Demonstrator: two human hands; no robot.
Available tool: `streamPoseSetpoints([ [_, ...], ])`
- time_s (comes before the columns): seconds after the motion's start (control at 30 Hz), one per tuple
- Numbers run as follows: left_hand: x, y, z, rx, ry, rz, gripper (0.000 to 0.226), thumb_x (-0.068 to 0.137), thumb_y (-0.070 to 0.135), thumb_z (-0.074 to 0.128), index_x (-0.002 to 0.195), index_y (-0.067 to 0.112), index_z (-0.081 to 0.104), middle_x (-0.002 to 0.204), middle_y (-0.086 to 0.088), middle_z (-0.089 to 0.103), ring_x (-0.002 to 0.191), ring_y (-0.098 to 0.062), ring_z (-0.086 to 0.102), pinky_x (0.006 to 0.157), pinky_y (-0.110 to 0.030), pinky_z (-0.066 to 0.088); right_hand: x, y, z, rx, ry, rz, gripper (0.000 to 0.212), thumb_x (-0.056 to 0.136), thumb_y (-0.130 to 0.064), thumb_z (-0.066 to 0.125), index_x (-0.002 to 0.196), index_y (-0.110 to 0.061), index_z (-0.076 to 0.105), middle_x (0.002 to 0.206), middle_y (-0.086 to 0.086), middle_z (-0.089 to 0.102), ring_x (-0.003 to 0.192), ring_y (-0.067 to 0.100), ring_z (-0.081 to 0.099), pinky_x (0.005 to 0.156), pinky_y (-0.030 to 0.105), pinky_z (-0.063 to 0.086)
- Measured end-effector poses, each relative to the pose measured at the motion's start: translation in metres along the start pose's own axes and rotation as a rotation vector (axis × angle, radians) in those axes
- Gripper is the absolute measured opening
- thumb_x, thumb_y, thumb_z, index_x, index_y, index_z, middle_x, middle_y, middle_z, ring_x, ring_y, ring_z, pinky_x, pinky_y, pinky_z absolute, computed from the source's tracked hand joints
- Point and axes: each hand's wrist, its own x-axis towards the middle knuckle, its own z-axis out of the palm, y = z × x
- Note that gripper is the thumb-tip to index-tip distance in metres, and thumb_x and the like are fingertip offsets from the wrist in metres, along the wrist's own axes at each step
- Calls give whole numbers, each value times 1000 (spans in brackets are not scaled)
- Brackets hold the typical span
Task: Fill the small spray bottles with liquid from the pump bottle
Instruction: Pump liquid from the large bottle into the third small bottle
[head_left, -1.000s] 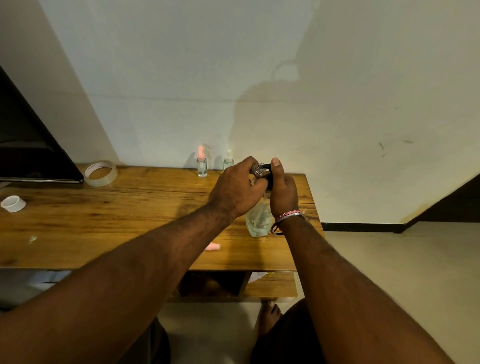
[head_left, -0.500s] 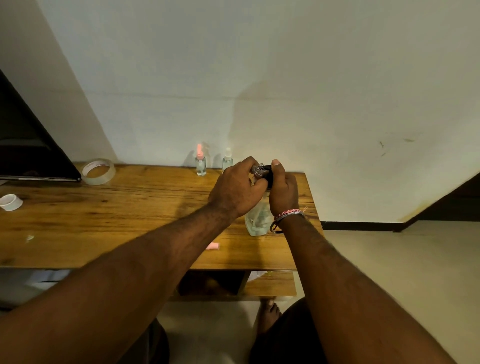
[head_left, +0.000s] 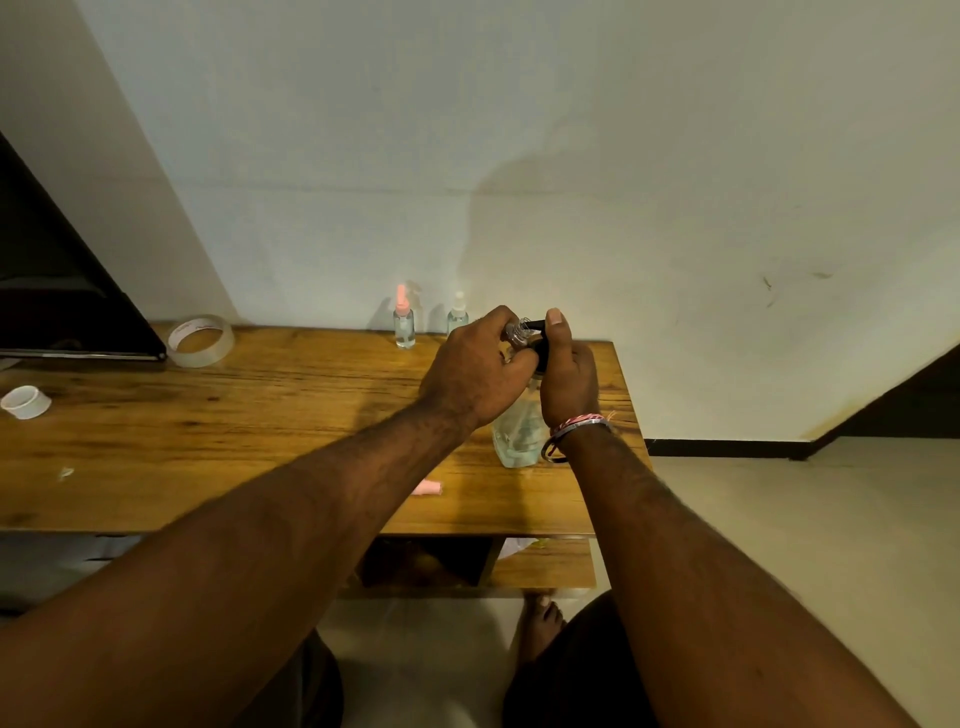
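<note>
- Left hand (head_left: 475, 376), centre of frame, fingers curled round a small clear bottle (head_left: 516, 332) and holding its open neck up beside the black pump head (head_left: 540, 340).
- Right hand (head_left: 569, 379) just right of it, wrapped round the pump head, thumb up on top. I read that as poised to press or pressing; I can't tell which.
- The pump bottle (head_left: 517, 439) stands on the wooden table (head_left: 260, 431) under both hands, clear body showing below the right wrist, liquid inside.
- Change over the last second: almost none. Both hands sit at the same spot on the pump, same grips. Only the view has drifted a little.
- My reading: filling of this small bottle is under way, with the hands held steady so the spout stays lined up with the neck. I can't see any liquid level in the small bottle; it is too small and partly hidden by fingers.
- Two more small bottles at the back of the table by the wall, upper middle: one with a pink top (head_left: 403, 325), one with a white top (head_left: 457, 317). Both upright and capped, and they look to hold some clear liquid.
- A small pink cap (head_left: 430, 488) lies on the table near its front edge, lower centre.
- Left side: tape roll (head_left: 200, 340), a smaller white ring (head_left: 26, 401).
</note>
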Motion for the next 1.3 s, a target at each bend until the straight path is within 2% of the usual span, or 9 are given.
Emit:
streamPoseSetpoints([
  [0.27,0,-4,2,38,-6,4,16,92,31,67,104,22,65,86,8,68,72,-16,65,64,-41,59,1,1,1,11,33,-32,46,110,-28,44,75,-27,73,70,-6,71,64,-3,66,59,11,49],
  [0.43,0,-2,2,4,-5,0,13,93,27,67,105,21,64,85,8,69,66,-13,64,57,-30,48,-1,-2,0,17,7,-29,47,110,-33,44,73,-29,74,61,-11,71,63,-3,66,59,10,49],
  [0.57,0,-1,0,-8,-8,-10,14,92,29,65,104,22,64,85,8,71,68,-15,67,62,-39,58,0,2,1,3,-20,-41,50,109,-41,44,72,-27,75,62,-7,72,65,4,68,61,14,51],
  [0.7,0,-1,-2,-4,-11,-11,14,94,30,66,106,23,64,86,8,71,68,-15,68,65,-41,61,-1,2,1,1,-22,-32,51,108,-45,45,72,-26,76,61,-6,71,65,4,67,60,13,50],
  [1.07,0,0,-1,22,-30,-11,17,92,30,66,108,22,65,87,8,70,71,-15,67,65,-42,60,2,6,3,21,10,-62,48,108,-38,44,73,-26,74,64,-7,72,67,5,68,60,16,52],
  [1.2,0,-2,-2,34,-42,8,16,92,31,66,105,23,63,83,7,69,68,-17,66,62,-43,59,1,5,2,39,32,-63,48,111,-26,43,74,-27,74,66,-9,72,67,-1,67,60,12,49],
  [1.3,0,-1,-2,22,-39,3,16,93,29,67,106,22,64,85,7,70,70,-16,67,63,-40,60,1,4,2,32,18,-57,48,111,-28,43,74,-26,74,64,-9,72,66,-1,67,59,11,49],
])
